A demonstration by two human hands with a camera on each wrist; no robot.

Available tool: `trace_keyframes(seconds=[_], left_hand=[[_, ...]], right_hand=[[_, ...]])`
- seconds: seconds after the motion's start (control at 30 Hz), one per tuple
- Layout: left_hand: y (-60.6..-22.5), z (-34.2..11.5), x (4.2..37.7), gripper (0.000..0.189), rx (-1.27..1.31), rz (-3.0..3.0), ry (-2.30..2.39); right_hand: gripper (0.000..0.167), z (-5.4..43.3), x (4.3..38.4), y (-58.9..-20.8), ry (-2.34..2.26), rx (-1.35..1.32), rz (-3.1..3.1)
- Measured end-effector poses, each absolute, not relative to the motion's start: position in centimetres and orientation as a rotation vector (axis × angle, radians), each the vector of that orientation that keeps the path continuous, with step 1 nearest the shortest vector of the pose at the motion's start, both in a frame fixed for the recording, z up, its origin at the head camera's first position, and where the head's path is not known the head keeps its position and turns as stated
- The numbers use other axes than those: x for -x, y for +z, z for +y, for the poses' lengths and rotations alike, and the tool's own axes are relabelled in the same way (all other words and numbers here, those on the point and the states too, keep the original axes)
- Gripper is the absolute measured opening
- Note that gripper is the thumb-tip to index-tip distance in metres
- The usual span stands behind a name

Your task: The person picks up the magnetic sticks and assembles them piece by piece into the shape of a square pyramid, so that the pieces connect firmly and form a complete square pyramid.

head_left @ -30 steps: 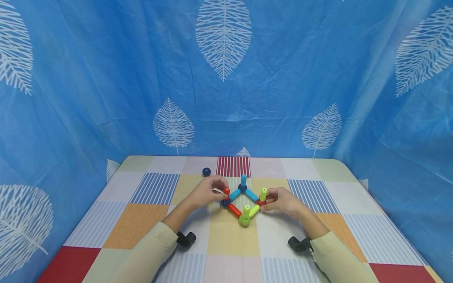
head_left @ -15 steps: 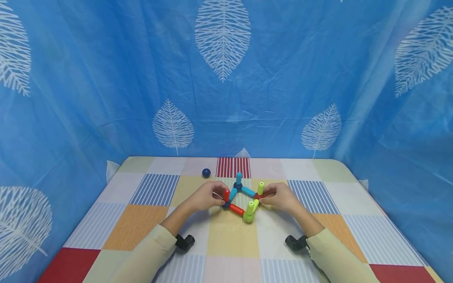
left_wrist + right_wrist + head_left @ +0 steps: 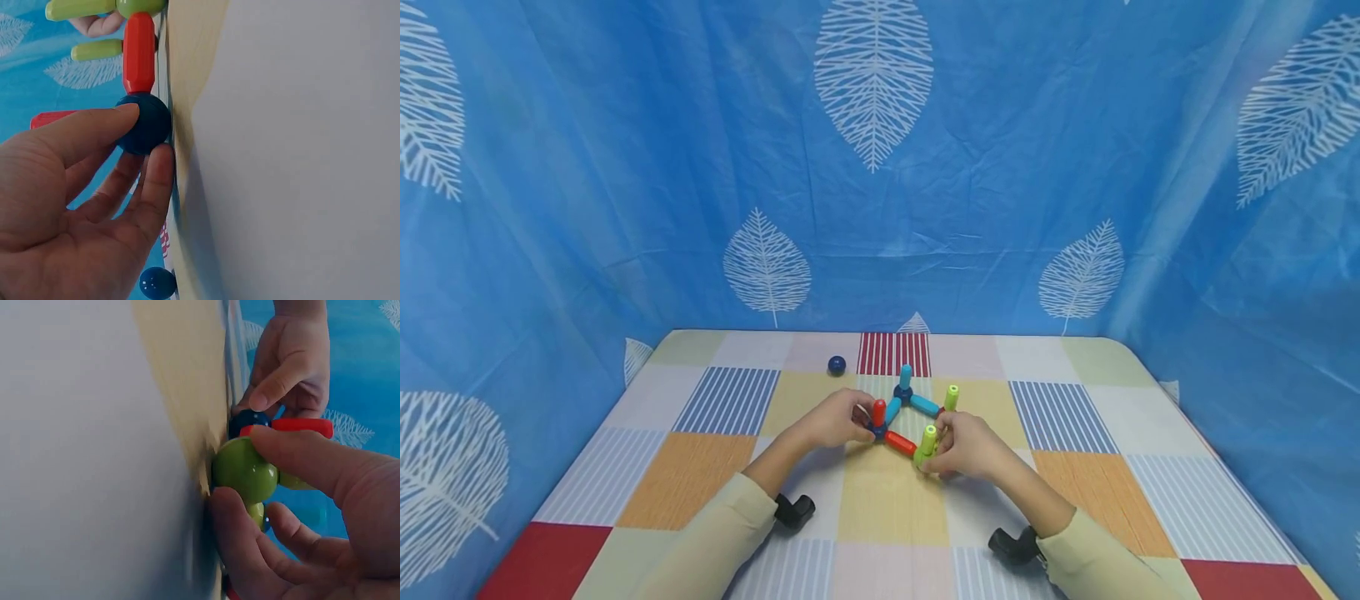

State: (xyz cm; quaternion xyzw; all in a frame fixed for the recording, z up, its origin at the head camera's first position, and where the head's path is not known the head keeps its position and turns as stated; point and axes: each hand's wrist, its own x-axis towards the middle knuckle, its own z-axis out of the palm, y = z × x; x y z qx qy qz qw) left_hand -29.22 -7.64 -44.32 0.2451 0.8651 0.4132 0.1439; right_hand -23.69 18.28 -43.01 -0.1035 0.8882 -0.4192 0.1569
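Note:
A four-sided frame of coloured rods and balls lies on the table, with a short rod upright at each corner. My left hand (image 3: pixel 837 419) pinches the dark blue ball (image 3: pixel 147 125) at the left corner, under an upright red rod (image 3: pixel 879 412). My right hand (image 3: pixel 967 447) pinches the green ball (image 3: pixel 244 470) at the near corner, below a yellow-green rod (image 3: pixel 928 439). A lying red rod (image 3: pixel 901 443) joins these two balls. At the far corner stands a light blue rod (image 3: pixel 906 377). The right corner's red ball is mostly hidden behind my right hand; its yellow-green rod (image 3: pixel 952 397) shows.
A loose dark blue ball (image 3: pixel 837 365) sits beyond my left hand. The patchwork cloth covers the table (image 3: pixel 895 508), and a blue leaf-print curtain (image 3: pixel 970 208) hangs behind and at both sides. Black wrist devices (image 3: pixel 793 512) are strapped to both forearms.
My right hand has gone from the red ball at the right corner nearer to me, onto the green ball. The frame has turned slightly. My left hand stays at the left corner.

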Motion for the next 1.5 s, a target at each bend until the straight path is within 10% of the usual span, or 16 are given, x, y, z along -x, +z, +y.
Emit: trace_keyframes(seconds=[1.5], left_hand=[[-45.3,-8.4,29.0,0.017,-0.493,2.666,1.259]], right_hand=[[0.02,18.6,27.9,-44.7,-1.47,0.379,2.511]])
